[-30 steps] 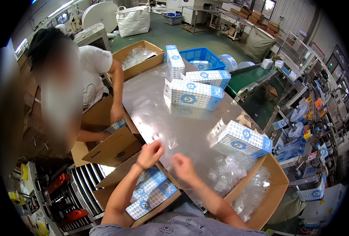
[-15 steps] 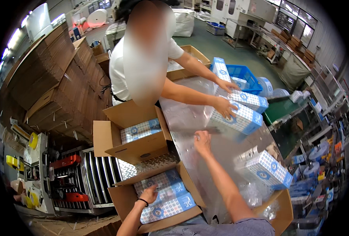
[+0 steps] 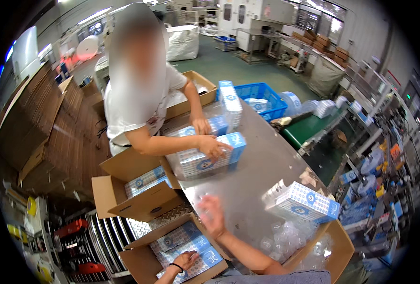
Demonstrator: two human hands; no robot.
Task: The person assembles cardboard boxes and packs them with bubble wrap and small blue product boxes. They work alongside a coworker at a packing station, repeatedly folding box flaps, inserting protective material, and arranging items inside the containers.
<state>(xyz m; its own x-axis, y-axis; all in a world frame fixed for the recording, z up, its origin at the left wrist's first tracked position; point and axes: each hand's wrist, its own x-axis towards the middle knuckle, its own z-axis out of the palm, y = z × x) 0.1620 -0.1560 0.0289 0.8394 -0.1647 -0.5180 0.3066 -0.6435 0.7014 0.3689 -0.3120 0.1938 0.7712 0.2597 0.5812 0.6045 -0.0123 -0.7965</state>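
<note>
My left hand (image 3: pixel 185 260) is inside the near cardboard box (image 3: pixel 141 265), its fingers resting on wrapped white-and-blue patterned packs (image 3: pixel 174 239). It grips none of them that I can see. My right hand (image 3: pixel 212 217) is raised over the metal table's left edge, fingers apart and somewhat blurred, with nothing in it. Just beyond it, a co-worker's two hands (image 3: pixel 210 146) are on a pair of patterned packs, the nearer pack (image 3: pixel 205 163) lying at the table's left side. Another wrapped pack (image 3: pixel 304 202) lies at the table's right.
A second open carton (image 3: pixel 146 203) with packs stands to the left. Clear crumpled plastic (image 3: pixel 288 239) lies by another box (image 3: pixel 340 251) at the near right. At the back are an upright pack (image 3: pixel 230 104), a blue crate (image 3: pixel 262 94) and a green conveyor (image 3: pixel 309 125). Flattened cardboard (image 3: pixel 63 137) is stacked left.
The co-worker's hands and two packs have moved left across the table toward the cartons. My right hand has shifted left and nearer, its fingers now spread. My left hand remains in the box.
</note>
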